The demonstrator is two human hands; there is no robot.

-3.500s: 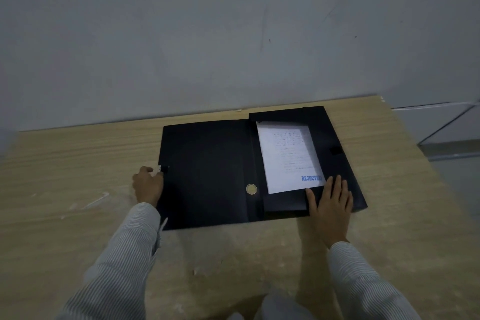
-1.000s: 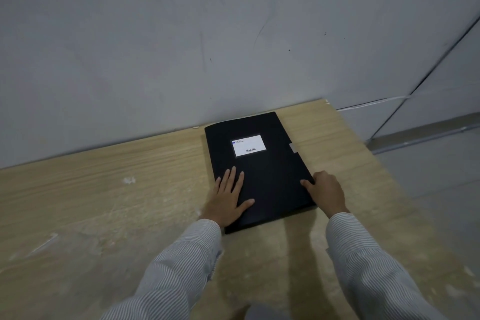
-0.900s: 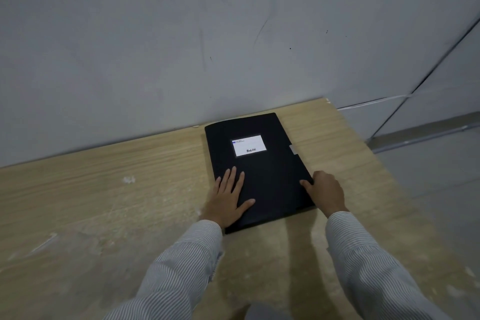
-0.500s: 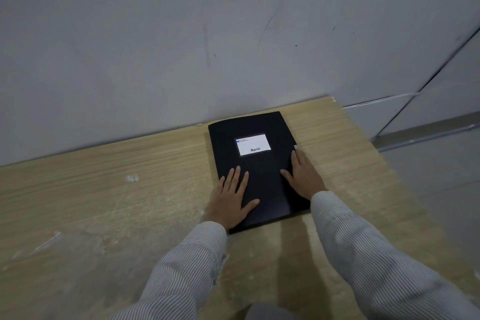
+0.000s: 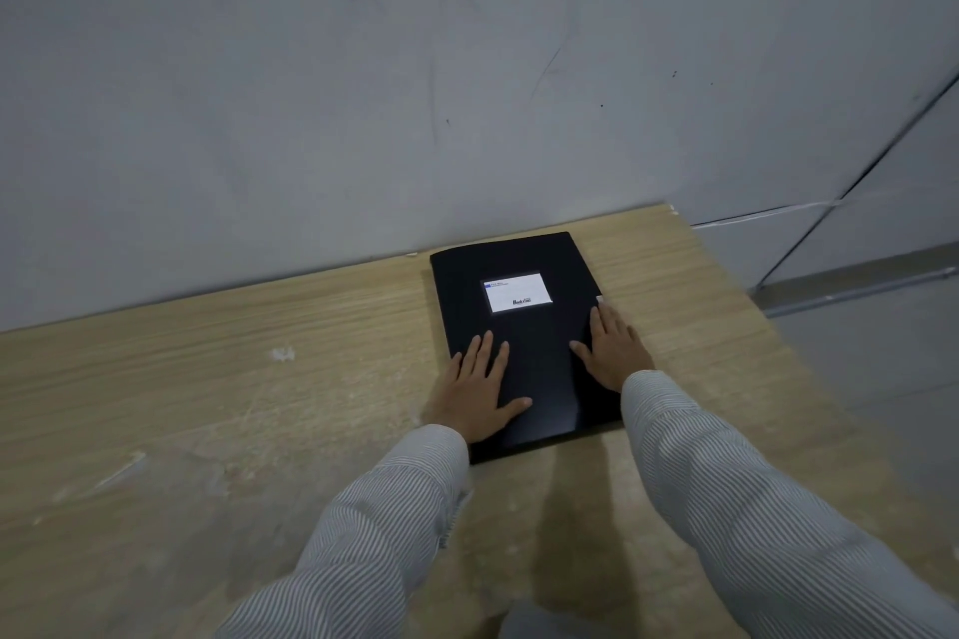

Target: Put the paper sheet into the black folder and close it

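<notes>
The black folder [image 5: 539, 358] lies closed and flat on the wooden table, near its far right corner by the wall. A white label [image 5: 517, 292] shows on its cover. The paper sheet is hidden from view. My left hand [image 5: 480, 394] rests flat, fingers spread, on the folder's near left part. My right hand [image 5: 615, 350] lies flat along the folder's right edge, fingertips near a small pale tab [image 5: 600, 299] there. Neither hand grips anything.
The wooden table [image 5: 218, 394] stretches to the left with pale scuffs on it. A grey wall [image 5: 363, 93] stands right behind the folder. The table's right edge [image 5: 789, 353] drops to a grey floor.
3.5 s ago the folder lay open with the sheet inside; now it is closed. In the last second my right hand moved from the near right corner up onto the cover's right edge.
</notes>
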